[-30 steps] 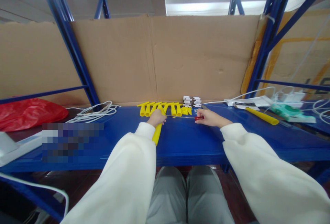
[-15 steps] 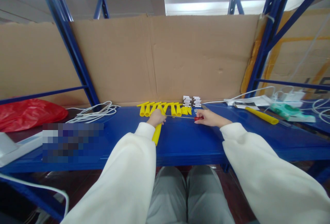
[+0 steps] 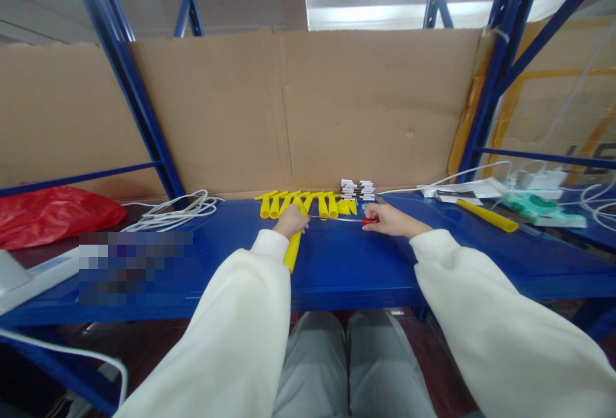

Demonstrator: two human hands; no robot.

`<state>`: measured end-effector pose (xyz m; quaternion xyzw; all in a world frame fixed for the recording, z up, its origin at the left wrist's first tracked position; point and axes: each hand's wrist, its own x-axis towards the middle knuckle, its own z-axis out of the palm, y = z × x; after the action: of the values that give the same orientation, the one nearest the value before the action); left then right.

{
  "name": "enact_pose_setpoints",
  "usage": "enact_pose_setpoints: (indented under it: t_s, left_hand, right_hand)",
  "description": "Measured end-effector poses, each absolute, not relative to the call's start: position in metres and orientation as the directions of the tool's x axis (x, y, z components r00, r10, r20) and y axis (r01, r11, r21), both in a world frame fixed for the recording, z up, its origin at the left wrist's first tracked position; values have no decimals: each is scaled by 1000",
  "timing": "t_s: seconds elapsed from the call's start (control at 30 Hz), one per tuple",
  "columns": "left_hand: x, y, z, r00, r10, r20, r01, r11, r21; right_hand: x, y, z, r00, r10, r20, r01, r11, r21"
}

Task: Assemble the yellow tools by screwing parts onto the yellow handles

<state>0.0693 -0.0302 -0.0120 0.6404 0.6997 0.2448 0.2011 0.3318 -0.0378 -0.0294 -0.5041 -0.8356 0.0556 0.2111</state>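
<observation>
My left hand (image 3: 291, 220) is closed around a yellow tool with a tube-like handle (image 3: 292, 254), whose lower end sticks out toward me. In my right hand (image 3: 385, 219) is a screwdriver (image 3: 369, 220) with a red handle, lying level. Its thin shaft points left and reaches the yellow tool by my left fingers; the exact contact at the tip is too small to make out. Behind my hands stands a row of several similar yellow handled pieces (image 3: 265, 207). Small yellow parts (image 3: 347, 207) lie at the row's right end.
White stacked pieces (image 3: 357, 190) sit by the cardboard wall (image 3: 375, 110). Another yellow handle (image 3: 488, 216) and a green-and-white packet (image 3: 541, 209) lie to the right on the blue table (image 3: 356, 264). Coiled white cable (image 3: 178, 212) and a red bag (image 3: 58, 214) are at left.
Both hands hold almost the same position, the screwdriver still against the yellow tool. Only a slight shift of the whole view shows.
</observation>
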Motion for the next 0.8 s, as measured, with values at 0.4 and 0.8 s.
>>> enact_pose_setpoints:
  t_s: [0.4,0.8]
  left_hand:
    - [68,-37,-10,-4,998,55,799,-30,601]
    - [67,-30,-15,15,998,67,814,-52,579]
  right_hand:
    - [333,-53,-24,-390,866,314,876,454,-164]
    - [331,-56,-20,-370,881,295,899,420,-126]
